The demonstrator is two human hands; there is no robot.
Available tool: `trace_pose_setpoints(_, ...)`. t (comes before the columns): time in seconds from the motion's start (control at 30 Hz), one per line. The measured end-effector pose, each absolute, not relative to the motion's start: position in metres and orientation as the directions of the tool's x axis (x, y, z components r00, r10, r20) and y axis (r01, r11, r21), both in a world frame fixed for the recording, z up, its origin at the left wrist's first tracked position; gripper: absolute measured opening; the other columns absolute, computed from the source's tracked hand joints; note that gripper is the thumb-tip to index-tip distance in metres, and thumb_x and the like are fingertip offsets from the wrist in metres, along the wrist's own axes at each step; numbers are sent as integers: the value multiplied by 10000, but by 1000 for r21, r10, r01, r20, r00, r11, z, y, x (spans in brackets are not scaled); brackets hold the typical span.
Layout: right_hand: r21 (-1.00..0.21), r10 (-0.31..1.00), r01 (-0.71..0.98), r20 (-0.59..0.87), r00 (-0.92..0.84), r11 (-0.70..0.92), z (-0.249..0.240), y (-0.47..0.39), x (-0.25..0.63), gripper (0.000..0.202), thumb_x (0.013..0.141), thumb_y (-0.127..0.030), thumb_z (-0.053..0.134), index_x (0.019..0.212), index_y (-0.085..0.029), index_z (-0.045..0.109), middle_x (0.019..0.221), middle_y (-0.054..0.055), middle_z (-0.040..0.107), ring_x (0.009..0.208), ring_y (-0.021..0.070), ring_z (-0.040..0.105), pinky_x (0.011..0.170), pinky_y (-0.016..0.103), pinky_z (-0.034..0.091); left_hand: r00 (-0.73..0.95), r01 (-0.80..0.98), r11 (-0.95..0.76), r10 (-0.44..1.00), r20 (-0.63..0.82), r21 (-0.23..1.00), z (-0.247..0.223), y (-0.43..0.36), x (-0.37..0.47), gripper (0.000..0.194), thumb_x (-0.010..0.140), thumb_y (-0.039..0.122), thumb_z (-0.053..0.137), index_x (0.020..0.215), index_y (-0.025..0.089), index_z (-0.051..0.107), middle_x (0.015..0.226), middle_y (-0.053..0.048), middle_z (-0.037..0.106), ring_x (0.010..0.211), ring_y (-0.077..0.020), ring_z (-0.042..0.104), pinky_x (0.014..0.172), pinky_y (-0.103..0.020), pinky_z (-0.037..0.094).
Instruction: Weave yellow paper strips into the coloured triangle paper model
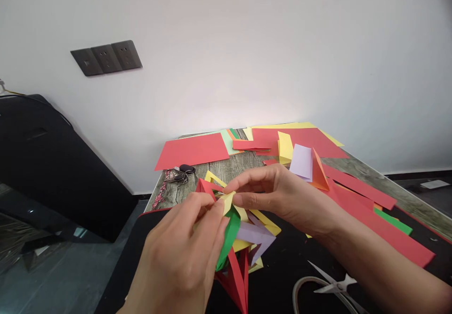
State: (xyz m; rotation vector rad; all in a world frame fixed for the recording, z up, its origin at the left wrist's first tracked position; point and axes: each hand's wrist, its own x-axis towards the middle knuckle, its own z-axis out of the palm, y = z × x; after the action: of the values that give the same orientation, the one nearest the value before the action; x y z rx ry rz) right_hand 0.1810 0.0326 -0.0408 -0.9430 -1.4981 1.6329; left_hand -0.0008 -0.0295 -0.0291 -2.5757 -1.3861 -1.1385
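Note:
A folded-paper model (252,231) in red, yellow, green and lilac, with pointed strips, is between my hands over the black mat. My left hand (187,243) pinches a pale yellow folded flap at its top, thumb and fingers pressed together. From the other side, my right hand (271,191) grips the same pale yellow strip (228,203) between thumb and forefinger. A green curved strip (229,238) lies just below the pinched flap. Red points (236,276) stick out toward the front. My left hand hides part of the model's left side.
Red sheets (194,149) and other coloured paper lie at the table's back. Folded yellow (285,148) and lilac pieces (301,162) stand behind my right hand. Keys (180,175) rest at the left. Scissors (337,286) lie on the black mat (275,276) beneath my right forearm.

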Motion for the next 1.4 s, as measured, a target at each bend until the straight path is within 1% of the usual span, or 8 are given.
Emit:
trace_pose_setpoints(0.13,-999,891,-20,-27,-454,-40,-41,33,181,163,727,-307,763,844,-196,738,652,-22,617,566,89,516,537,235,415,360,717,-629,703,614,300,-29,-26,0,306,977,176,335,914,230,629,777,-39,629,684,-168,658,648,-310,623)
trace_pose_setpoints(0.43,-999,858,-53,26,-512,-2,-40,37,186,152,835,-238,669,942,-215,774,635,-23,649,603,92,564,595,238,448,430,780,-622,611,664,67,-32,-23,-1,263,953,134,408,1010,151,665,870,-53,652,746,-176,689,634,-310,628)
trace_pose_setpoints(0.57,-994,862,-111,60,-503,4,-42,39,184,116,821,-210,690,897,-226,776,746,-20,714,669,88,623,655,231,494,409,779,-616,640,651,115,-33,-22,-1,299,969,154,372,1035,181,662,854,-50,653,715,-175,677,615,-318,627)
trace_pose_setpoints(0.7,-994,873,-95,91,-479,51,-43,39,183,110,818,-263,699,900,-217,755,775,-7,714,697,110,641,636,248,505,364,775,-603,671,646,190,-33,-24,-1,300,972,185,367,1040,236,655,867,-46,657,760,-193,678,679,-346,636)
trace_pose_setpoints(0.8,-993,878,-9,110,-467,119,-43,34,181,182,783,-289,726,946,-208,724,804,10,707,749,145,651,655,278,521,357,763,-609,678,642,219,-34,-24,-1,262,967,179,391,1056,234,631,884,-48,642,799,-201,674,726,-377,636)
trace_pose_setpoints(0.97,-942,919,147,247,-307,302,-40,20,171,191,737,-154,688,920,-203,664,867,7,705,815,159,662,749,295,548,387,711,-669,628,675,214,-37,-21,-3,202,935,126,479,1085,217,580,969,-60,623,1012,-226,648,828,-395,618)
trace_pose_setpoints(1.13,-884,914,260,334,-230,388,-40,10,165,109,773,-145,629,839,-226,661,829,0,721,789,165,678,669,271,553,350,700,-665,636,688,259,-37,-21,-7,240,948,161,460,1153,244,553,962,-58,671,1162,-272,608,945,-483,570)
trace_pose_setpoints(1.4,-885,914,253,342,-220,392,-39,9,163,130,785,-140,596,845,-232,664,825,-6,727,778,161,677,653,264,545,417,727,-657,654,631,201,-31,-20,-5,317,969,183,370,1155,243,620,916,-61,687,868,-222,690,748,-389,624)
